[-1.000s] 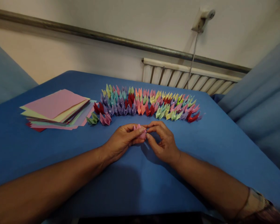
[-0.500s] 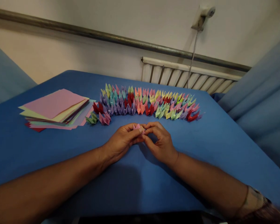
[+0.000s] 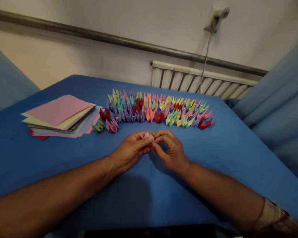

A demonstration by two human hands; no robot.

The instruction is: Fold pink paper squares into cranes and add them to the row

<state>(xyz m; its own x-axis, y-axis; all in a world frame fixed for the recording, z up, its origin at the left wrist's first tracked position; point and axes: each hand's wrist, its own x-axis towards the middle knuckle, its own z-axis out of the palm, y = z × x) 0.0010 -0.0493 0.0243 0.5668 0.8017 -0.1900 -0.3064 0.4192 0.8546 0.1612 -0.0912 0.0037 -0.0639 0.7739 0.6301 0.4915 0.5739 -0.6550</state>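
At the middle of a blue cloth-covered table [image 3: 233, 148], a small pink folded-paper piece [image 3: 146, 135] sits between two bare hands, partly hidden by them. The left hand [image 3: 129, 149] has its thumb and fingers closed around it; the right hand [image 3: 172, 152] pinches its three-o'clock edge between thumb and fingertips. Seen from there, dense rows of multicoloured pointed paper figures [image 3: 151, 115] stretch from about half past ten to two o'clock, standing on the cloth. Near ten o'clock, a green folded-paper figure [image 3: 98, 126] and a pink folded-paper figure [image 3: 112, 126] stand side by side in front of those rows. Farther out that way lies a loose stack of coloured paper sheets [image 3: 62, 112], pink uppermost. A white ribbed radiator [image 3: 201, 79] is at one o'clock, beyond the table.
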